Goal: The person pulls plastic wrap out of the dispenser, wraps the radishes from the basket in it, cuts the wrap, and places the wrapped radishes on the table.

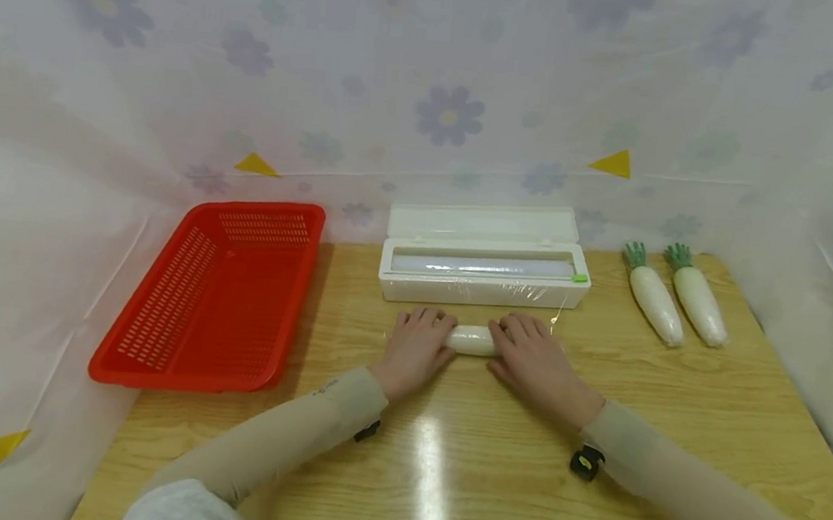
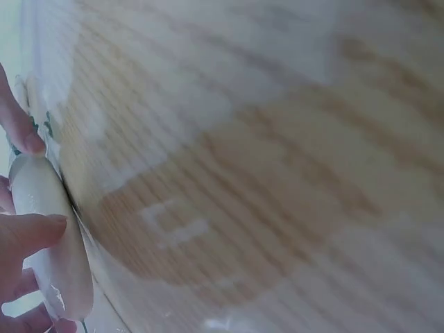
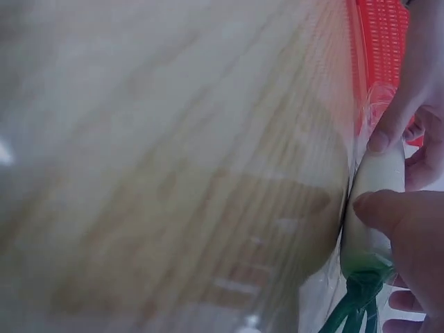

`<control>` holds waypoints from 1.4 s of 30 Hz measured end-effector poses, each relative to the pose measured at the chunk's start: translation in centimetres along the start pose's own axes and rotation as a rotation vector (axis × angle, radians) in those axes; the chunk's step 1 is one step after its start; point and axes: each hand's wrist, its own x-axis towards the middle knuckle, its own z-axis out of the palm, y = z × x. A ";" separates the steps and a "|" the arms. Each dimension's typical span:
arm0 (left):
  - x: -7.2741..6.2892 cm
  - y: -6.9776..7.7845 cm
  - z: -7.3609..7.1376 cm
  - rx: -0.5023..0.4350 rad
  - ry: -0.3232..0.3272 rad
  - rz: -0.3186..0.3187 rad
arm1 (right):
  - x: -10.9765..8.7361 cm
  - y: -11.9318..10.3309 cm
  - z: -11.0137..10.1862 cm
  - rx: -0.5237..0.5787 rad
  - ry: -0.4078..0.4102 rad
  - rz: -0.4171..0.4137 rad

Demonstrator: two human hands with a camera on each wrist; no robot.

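Observation:
A white radish (image 1: pixel 472 341) lies crosswise on the table, with clear film about it. My left hand (image 1: pixel 417 350) grips its left end, thumb on the near side and fingers over the far side. The other end is held the same way by my right hand (image 1: pixel 536 364). In the right wrist view, green leaf stalks (image 3: pixel 361 295) stick out past the right hand's end of the radish (image 3: pixel 374 180). Both thumbs press on its pale side in the left wrist view, where the radish (image 2: pixel 52 236) shows a film-like gloss.
Just behind the hands stands a white cling film box (image 1: pixel 484 292), lid raised, a roll (image 1: pixel 484 266) inside. A red plastic basket (image 1: pixel 283 314) is at the left. Two film-wrapped radishes with green tops, one nearer (image 1: pixel 655 304) and one farther right (image 1: pixel 700 304), lie at the back right.

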 end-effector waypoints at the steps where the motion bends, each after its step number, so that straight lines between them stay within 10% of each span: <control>1: 0.1 0.0 0.0 0.010 0.007 0.006 | 0.1 0.1 0.0 -0.011 0.002 -0.007; 42: 2.3 -1.5 0.0 0.094 0.058 0.058 | 2.3 2.3 0.2 0.007 0.039 -0.011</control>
